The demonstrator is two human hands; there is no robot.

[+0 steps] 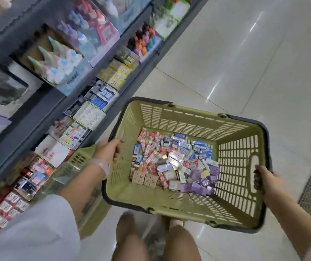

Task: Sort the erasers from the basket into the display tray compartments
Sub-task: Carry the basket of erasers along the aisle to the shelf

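Flanking the basket (171, 117): blurred, perhaps stationery-filled shelves (60, 76); second basket (79, 162) beneath.

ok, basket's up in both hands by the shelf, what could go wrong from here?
1. The basket is tilted and the erasers lie loose in a heap, so they could slide or spill.
2. The left hand grips one end rim and the right hand grips the handle slot at the other; if either slips, that end likely drops.
3. A second basket sits close beside the legs, a possible bump or trip.

Erasers (173, 162) in basket (188, 119), shelves (60, 102) left
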